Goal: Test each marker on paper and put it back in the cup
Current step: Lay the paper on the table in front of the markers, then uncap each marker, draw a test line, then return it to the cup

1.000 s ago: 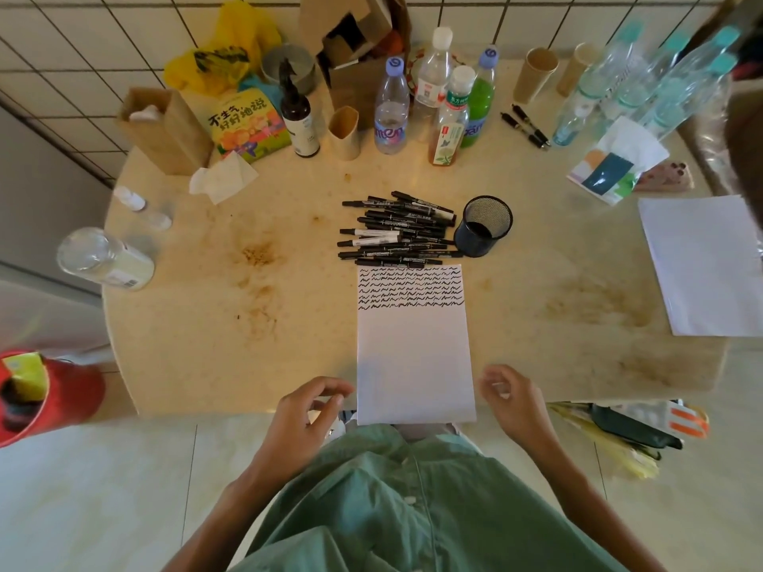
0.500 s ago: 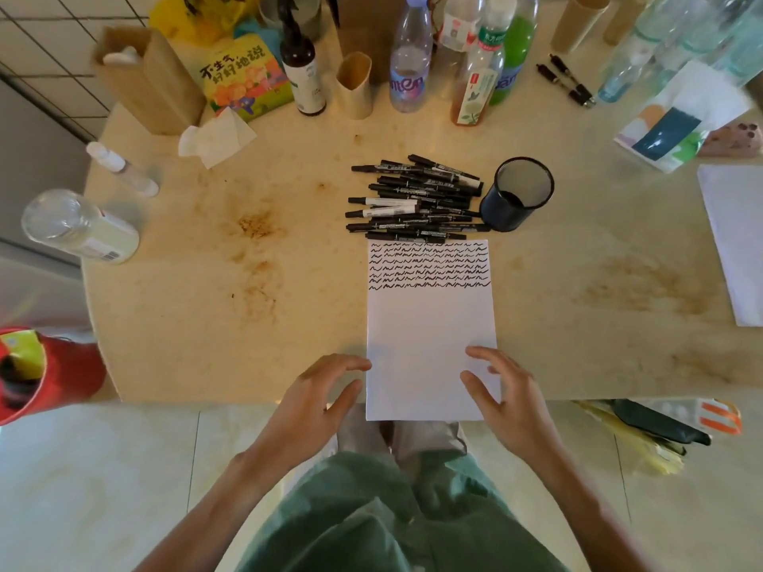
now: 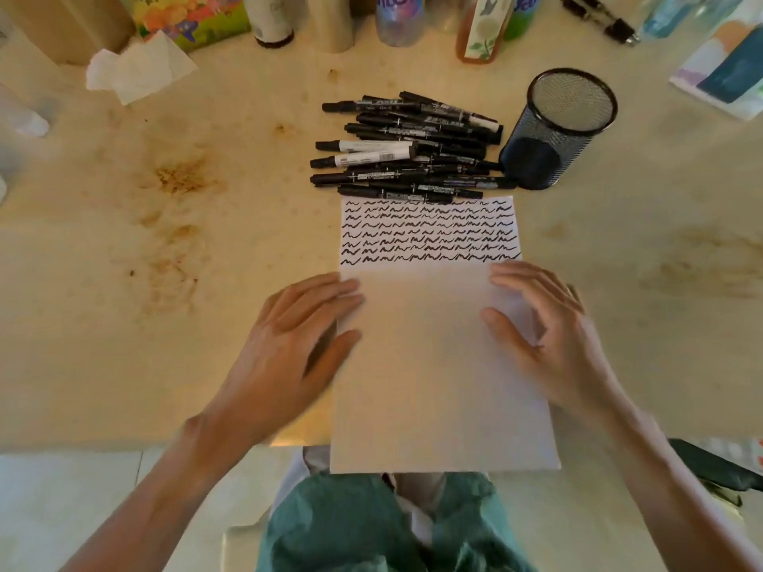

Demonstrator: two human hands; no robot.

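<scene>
Between the two hands lies one sheet of paper [image 3: 437,365] on the table [image 3: 165,324], its near end overhanging the edge. Left hand [image 3: 289,348] and right hand [image 3: 553,336] both have their grip apart, straight fingers resting on the sheet's side edges. Beyond the fingertips lies a pile of black markers [image 3: 404,154], overlapping too much to count. One mesh cup [image 3: 557,125] stands beyond the right hand. Eight rows of squiggles mark the sheet's far end.

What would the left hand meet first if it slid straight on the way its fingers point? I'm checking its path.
Probably the sheet of paper: the left hand points up and right, fingertips already at its left edge.
</scene>
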